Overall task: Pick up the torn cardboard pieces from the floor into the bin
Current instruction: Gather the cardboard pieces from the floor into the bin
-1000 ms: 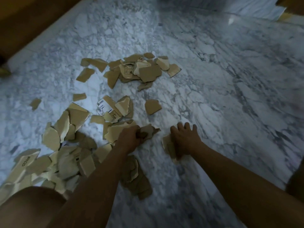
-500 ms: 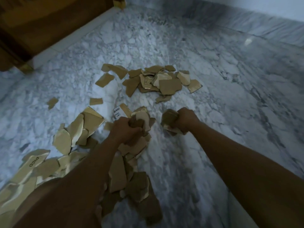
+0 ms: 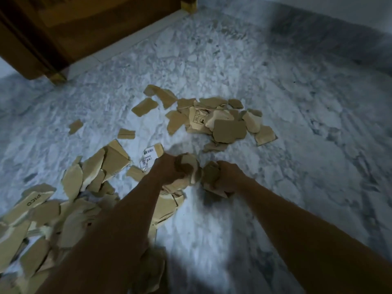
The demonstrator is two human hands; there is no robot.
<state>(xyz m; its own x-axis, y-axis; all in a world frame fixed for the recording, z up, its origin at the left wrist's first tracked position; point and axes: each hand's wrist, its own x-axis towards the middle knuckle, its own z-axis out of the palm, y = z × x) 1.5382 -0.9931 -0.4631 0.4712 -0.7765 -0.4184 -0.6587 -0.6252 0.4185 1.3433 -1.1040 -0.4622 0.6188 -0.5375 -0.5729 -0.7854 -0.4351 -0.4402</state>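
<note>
Gripping a wad of scraps (image 3: 189,166), the left hand (image 3: 168,171) hangs over the floor (image 3: 286,85), and the right hand (image 3: 230,177) just beside it clutches a smaller wad (image 3: 210,172). More cardboard lies in a heap (image 3: 224,124) beyond the hands and a bigger spread (image 3: 84,183) at lower left.

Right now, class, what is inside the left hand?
The left hand grips a bunch of torn cardboard pieces. Their edges stick out past the fingers. The fist covers the rest, so how many it holds cannot be seen.
</note>
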